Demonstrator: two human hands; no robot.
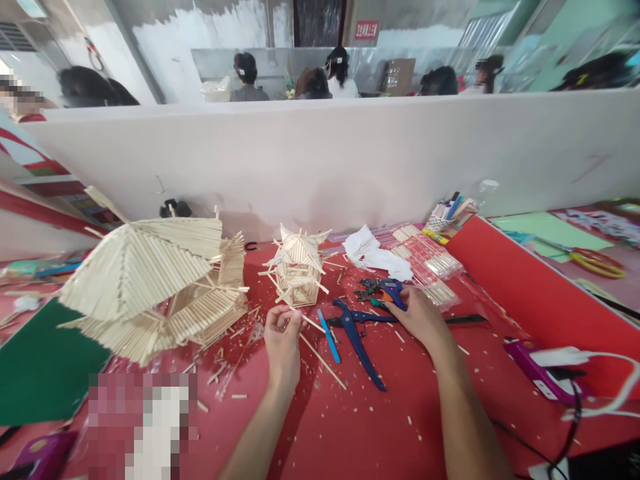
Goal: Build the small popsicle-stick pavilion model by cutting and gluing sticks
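My left hand (283, 337) is closed in a pinch on a thin wooden stick (320, 359), just below a small stick-built house model (297, 267). My right hand (419, 313) reaches toward a blue glue gun (386, 290) and its fingers curl around the handle. Blue-handled cutters (359, 333) and a light blue stick-like tool (329, 335) lie on the red tabletop (350, 413) between my hands. A much larger stick house model (150, 280) stands to the left.
White tissue (375, 257) and packs of sticks (430, 263) lie behind the glue gun. A pen cup (447, 215) stands by the white partition (320, 160). A purple device (543, 370) with cables sits at right, yellow scissors (597, 260) beyond. Green mat (40, 367) at left. Other people sit behind the partition.
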